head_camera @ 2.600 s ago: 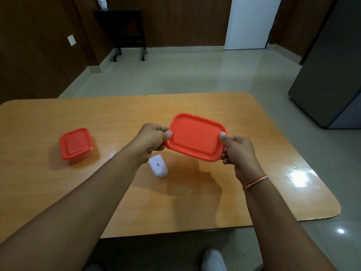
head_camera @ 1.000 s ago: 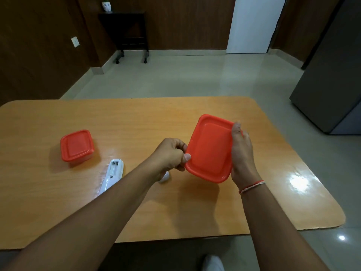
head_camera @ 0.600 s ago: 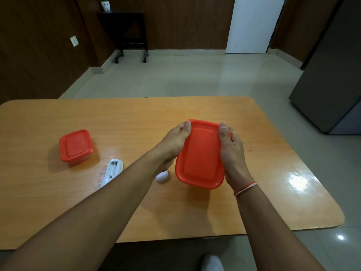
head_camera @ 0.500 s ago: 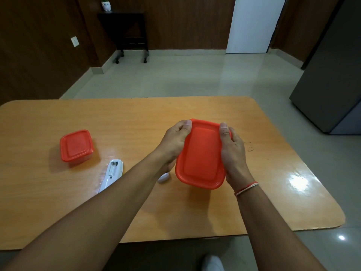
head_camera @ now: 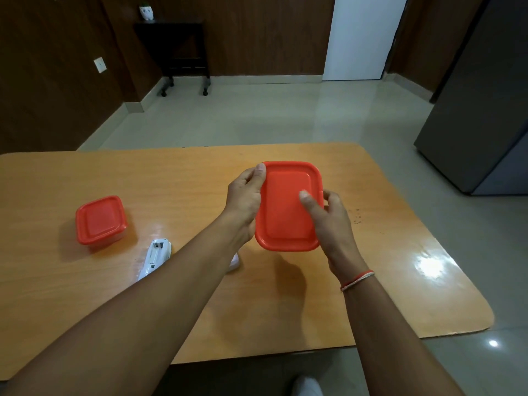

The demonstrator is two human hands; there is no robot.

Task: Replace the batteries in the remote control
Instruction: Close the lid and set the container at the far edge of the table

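We grip red-lidded container [head_camera: 287, 207] above table [head_camera: 371, 281]: left hand [head_camera: 244, 195] clasps side, right hand [head_camera: 328, 215] thumb on lid. Remote [head_camera: 155, 257] lies open. Brace base, peel lid corner upward.

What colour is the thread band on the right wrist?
Red and white, clearest in the head view: the thread band sits just below the right hand.

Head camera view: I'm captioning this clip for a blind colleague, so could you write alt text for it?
Both hands, left hand and right hand, hold a lidded red container above a wooden table. On the table to the left lie a white remote control with its battery bay open and a smaller red container.
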